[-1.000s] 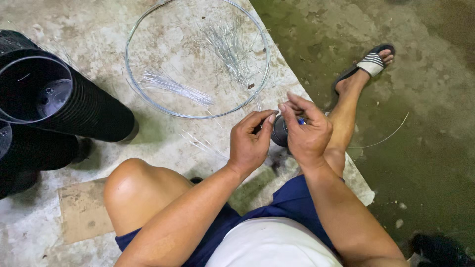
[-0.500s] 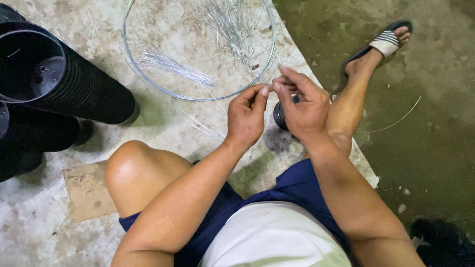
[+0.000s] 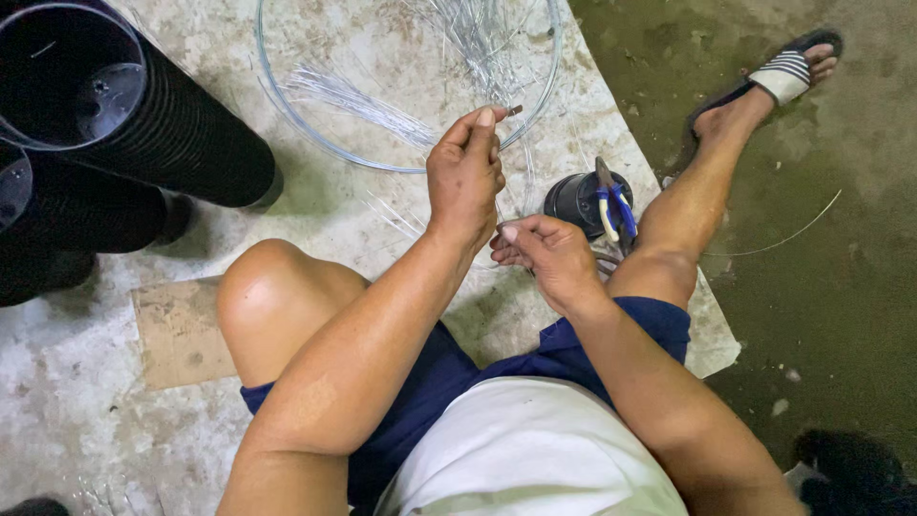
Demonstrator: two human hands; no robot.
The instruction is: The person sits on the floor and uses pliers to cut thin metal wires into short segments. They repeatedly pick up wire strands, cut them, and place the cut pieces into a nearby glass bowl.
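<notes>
Rough pale concrete, stained and dusty, covers the left and middle of the view, and a darker greenish floor runs down the right side. Seated on it is a person in blue shorts and a white top, knees drawn up, one foot in a striped sandal (image 3: 785, 75) stretched out to the upper right.

Between the hands runs a thin piece of wire (image 3: 528, 177), hard to make out against the concrete; its long axis stands roughly upright in the view, from the upper hand down toward the lower one. The left hand (image 3: 465, 177) is raised, thumb and forefinger pinched shut on the wire's upper end, where a short dark tip pokes out to the right. The right hand (image 3: 543, 253) sits just below and to the right, fingers curled closed around the lower part of the wire.

Beyond the hands lies a large hoop of wire (image 3: 287, 100) on the concrete, with bundles of cut straight wires (image 3: 353, 96) lying inside it. Just right of the hands stands a small black pot (image 3: 573, 199), and blue-handled pliers (image 3: 611, 203) rest across its top, close against the person's shin. At the upper left lie stacks of black plastic pots (image 3: 181, 143) on their sides, mouths toward the camera. A flat scrap of cardboard (image 3: 177, 330) lies beside the left knee. One loose curved wire (image 3: 793, 234) lies on the dark floor, well apart from the hands.
</notes>
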